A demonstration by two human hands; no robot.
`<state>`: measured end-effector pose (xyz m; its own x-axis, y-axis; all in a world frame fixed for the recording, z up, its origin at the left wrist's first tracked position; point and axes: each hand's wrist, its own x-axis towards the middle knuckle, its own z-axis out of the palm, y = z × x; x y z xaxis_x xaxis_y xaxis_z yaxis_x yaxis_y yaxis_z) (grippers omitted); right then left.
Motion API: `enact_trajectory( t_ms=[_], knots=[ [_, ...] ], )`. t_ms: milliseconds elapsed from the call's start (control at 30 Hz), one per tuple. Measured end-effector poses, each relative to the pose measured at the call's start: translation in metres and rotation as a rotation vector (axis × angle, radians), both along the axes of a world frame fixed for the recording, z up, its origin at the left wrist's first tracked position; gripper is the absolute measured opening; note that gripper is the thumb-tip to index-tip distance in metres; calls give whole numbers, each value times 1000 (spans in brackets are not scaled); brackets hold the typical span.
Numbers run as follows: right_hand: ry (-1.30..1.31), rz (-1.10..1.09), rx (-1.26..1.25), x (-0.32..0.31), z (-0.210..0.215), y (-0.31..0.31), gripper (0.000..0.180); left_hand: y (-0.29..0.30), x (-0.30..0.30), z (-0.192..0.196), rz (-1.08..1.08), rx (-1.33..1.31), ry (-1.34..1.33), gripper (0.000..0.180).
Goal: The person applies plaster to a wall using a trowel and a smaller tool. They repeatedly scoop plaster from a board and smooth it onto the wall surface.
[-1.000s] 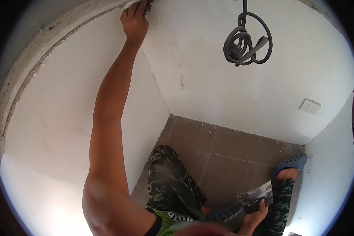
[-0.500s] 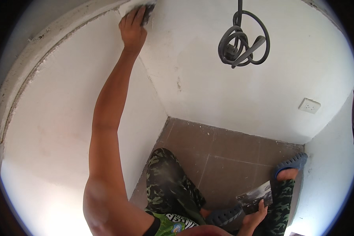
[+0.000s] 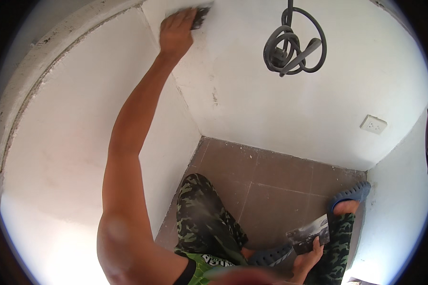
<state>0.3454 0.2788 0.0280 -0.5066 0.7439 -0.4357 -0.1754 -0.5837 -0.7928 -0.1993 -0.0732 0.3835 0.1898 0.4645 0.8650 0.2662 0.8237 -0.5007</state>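
Left hand presses a dark sanding pad on the white wall — right hand grips a putty blade.

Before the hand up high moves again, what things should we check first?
1. Left hand on its tool, pressed flat against the white wall: ok.
2. Grip on that tool firm: cannot tell, fingers cover it.
3. Right hand holding the flat metal plate low by the knee: ok.
4. Coiled grey cable hanging apart from the raised arm: ok.
5. Blue sandals flat on the brown tiled floor: ok.
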Motion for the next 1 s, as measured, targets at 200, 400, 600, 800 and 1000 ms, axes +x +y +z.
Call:
enact_trajectory(
  t_ms=[200,400,600,800,1000],
  knots=[
    [40,20,-3,7,3,4,45,-35,2,20,147,646,-225,34],
    [44,-42,-31,9,4,6,45,43,1,43,190,595,-270,37],
    [118,-12,-48,8,3,8,44,119,47,38,15,422,-456,47],
    [52,-16,-31,12,-6,8,42,112,63,7,-52,171,-254,35],
    [66,-26,-20,15,-10,13,44,-4,26,-1,114,677,-301,25]
  ],
)
